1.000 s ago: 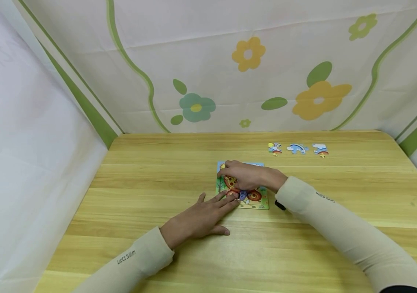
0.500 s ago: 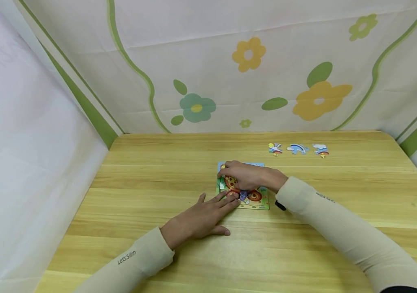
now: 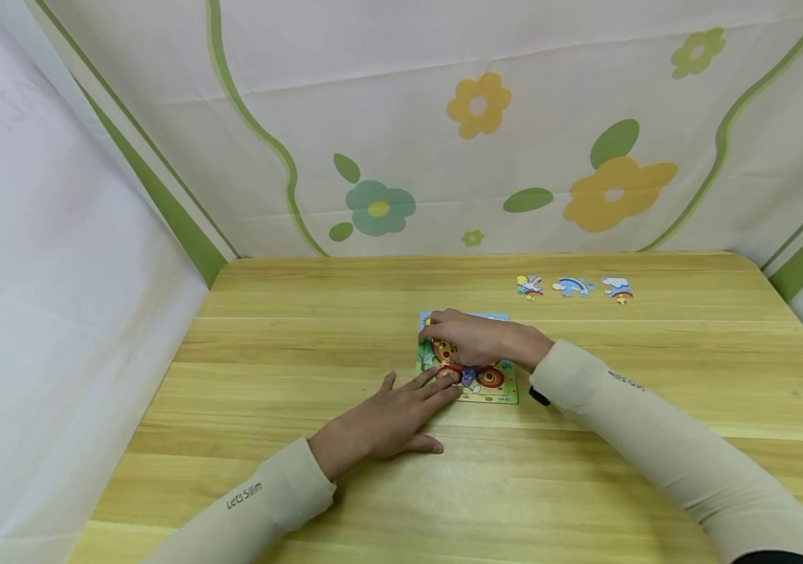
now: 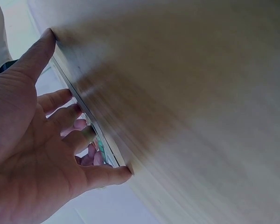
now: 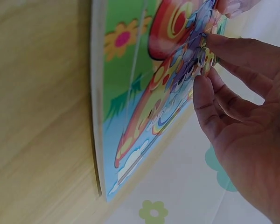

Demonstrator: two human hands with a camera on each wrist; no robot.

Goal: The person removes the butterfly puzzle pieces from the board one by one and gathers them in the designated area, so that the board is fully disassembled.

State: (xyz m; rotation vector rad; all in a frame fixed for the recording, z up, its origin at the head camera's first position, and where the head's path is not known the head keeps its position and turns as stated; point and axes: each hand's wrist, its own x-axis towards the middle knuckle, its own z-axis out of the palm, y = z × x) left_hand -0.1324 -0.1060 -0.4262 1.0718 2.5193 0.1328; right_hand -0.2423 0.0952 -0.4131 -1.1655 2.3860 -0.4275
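Head: we've puzzle bd (image 3: 507, 394) in from tabletop's (image 3: 288, 352) far edge, abt midway along; 3 loose pcs (image 3: 573, 287) nr that edge, twd R corner.
L wrist: our L hand (image 4: 42, 144), fingers spread apart.
R wrist: our R hand (image 5: 259, 126) pinches small pc (image 5: 207, 59) at bd.

Right grip (image 5: 252, 116) — round puzzle piece (image 5: 206, 59)

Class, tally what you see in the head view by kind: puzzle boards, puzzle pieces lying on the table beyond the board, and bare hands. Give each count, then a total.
Puzzle board: 1
Loose puzzle pieces on the table beyond it: 3
Bare hands, left hand and right hand: 2
Total: 6
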